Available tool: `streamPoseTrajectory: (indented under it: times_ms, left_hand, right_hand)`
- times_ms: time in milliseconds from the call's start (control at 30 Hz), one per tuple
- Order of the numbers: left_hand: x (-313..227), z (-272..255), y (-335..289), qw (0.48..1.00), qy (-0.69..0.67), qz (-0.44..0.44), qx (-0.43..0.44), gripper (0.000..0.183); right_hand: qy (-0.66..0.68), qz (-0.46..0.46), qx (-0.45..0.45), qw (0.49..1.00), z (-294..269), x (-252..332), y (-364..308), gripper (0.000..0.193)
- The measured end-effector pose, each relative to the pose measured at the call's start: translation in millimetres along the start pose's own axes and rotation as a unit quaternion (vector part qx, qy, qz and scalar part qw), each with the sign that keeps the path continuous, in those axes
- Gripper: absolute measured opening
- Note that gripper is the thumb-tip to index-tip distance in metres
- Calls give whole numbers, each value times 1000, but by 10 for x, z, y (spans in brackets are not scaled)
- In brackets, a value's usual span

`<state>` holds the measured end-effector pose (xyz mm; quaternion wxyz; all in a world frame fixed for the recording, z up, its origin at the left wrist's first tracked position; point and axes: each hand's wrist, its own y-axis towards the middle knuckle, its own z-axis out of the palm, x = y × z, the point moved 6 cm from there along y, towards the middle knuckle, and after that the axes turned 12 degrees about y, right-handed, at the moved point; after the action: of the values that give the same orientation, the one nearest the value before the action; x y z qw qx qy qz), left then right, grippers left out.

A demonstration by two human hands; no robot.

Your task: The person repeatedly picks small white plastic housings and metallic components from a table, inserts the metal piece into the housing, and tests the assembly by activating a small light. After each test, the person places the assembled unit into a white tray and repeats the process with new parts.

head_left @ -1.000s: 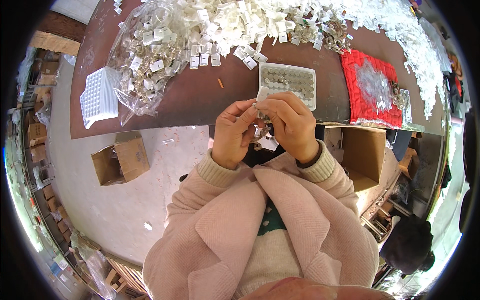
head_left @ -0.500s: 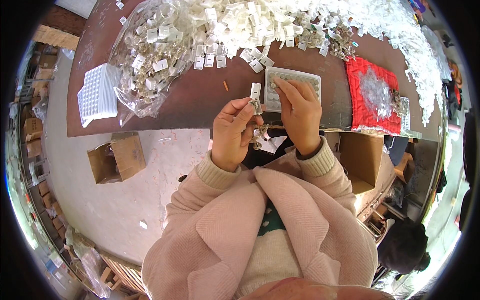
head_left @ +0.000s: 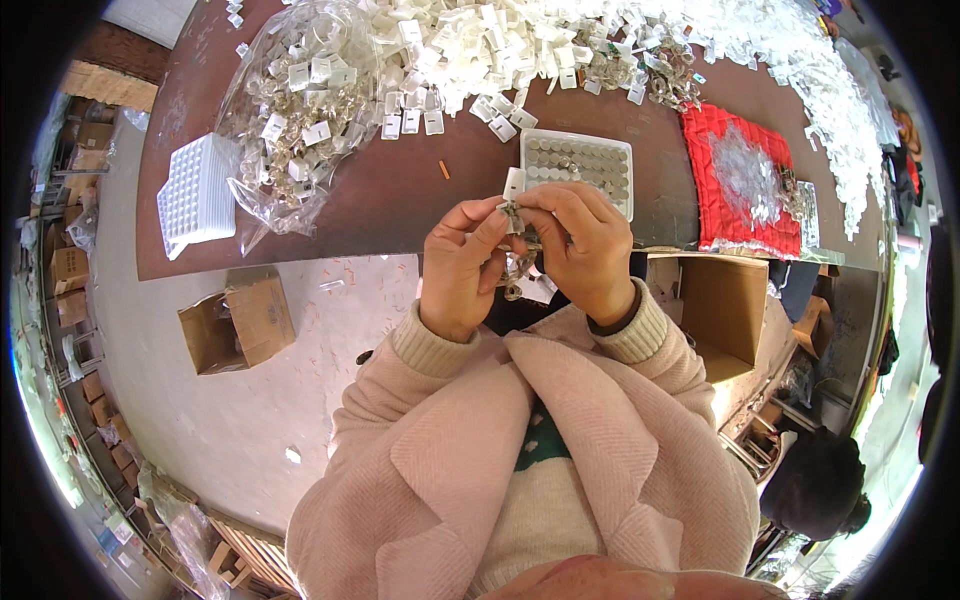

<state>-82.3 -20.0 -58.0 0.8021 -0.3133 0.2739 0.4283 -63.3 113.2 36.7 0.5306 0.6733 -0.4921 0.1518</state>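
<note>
While our left hand pinches a small white plastic case at its one o'clock, our right hand meets the lower end; whether it grips anything, we cannot tell.

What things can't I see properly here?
All in the head view:
Whether the right hand holds anything: its fingers hide it.
White tray, near-left corner: behind that hand.
Metal inside the white plastic case: too small.
White plastic pile, far end: cut off by top edge.
</note>
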Motion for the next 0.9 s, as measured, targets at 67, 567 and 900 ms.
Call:
streamPoseTrajectory:
  times_ms: [67, 567, 900]
  left_hand:
    - [19, -6, -32, 1000, -12, -15, 12, 16]
    - [98, 206, -232, 998, -30, -27, 45, 21]
    - [99, 330, -293, 994, -66, -52, 75, 24]
  right_hand:
    - [27, 35, 30, 999, -22, -8, -16, 15]
    - [236, 242, -56, 940, -173, -137, -319, 23]
    - [257, -6, 11, 966, -261, 115, -248, 25]
